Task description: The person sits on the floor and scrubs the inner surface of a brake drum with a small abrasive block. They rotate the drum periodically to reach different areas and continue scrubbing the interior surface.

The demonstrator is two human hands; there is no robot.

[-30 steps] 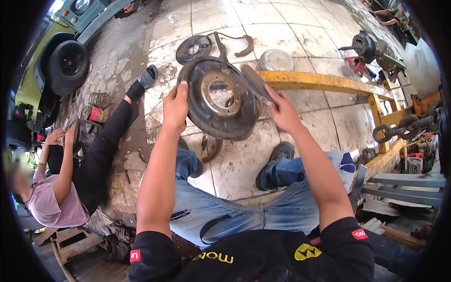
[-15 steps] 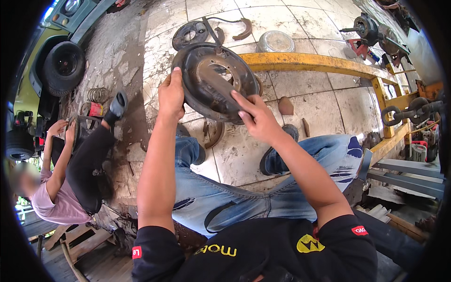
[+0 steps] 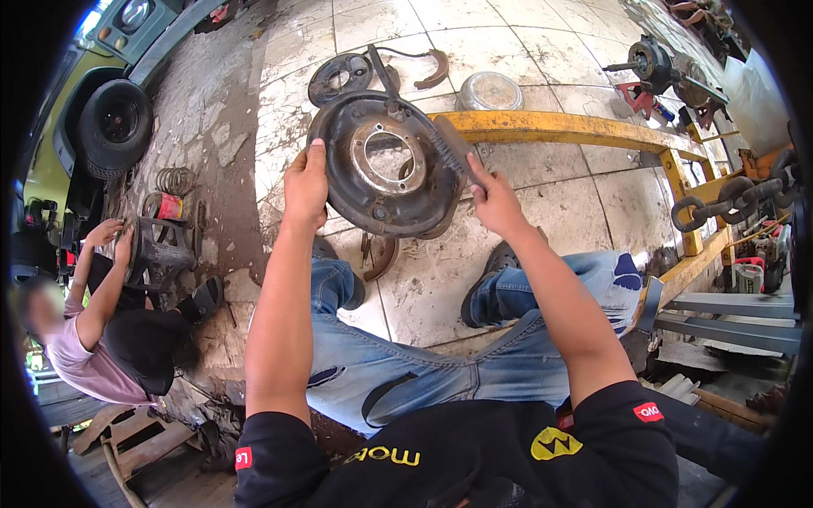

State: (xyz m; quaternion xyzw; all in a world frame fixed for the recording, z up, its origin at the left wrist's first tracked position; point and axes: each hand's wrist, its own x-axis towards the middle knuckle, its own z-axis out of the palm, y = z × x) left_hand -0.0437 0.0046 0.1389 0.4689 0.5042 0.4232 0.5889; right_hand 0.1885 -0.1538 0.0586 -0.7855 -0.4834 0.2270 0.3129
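Note:
My left hand (image 3: 306, 188) is closed around the left rim of a round, dark brake backing plate (image 3: 351, 161), holding it tilted above the floor. The plate has a bolt-holed opening in its middle and a lever standing up at its top. In my right hand (image 3: 495, 203) is a wire brush (image 3: 455, 146), gripped by its lower end. Its bristles face the plate's right side, close to the rim; whether they touch cannot be made out. Below the plate, a curved brake shoe (image 3: 385, 257) lies on the tiles between my feet.
Another backing plate (image 3: 326, 85), a curved brake shoe (image 3: 435, 71) and a round metal cover (image 3: 491, 91) lie beyond. A yellow steel frame (image 3: 550, 125) crosses to the right, near a heavy chain (image 3: 735, 199). At left, a person (image 3: 102, 339) sits by a coil spring (image 3: 175, 179) and a vehicle tyre (image 3: 116, 123).
My right hand has moved the wire brush from across the plate's middle to its right side, uncovering the central opening. The seated person's raised foot has come down.

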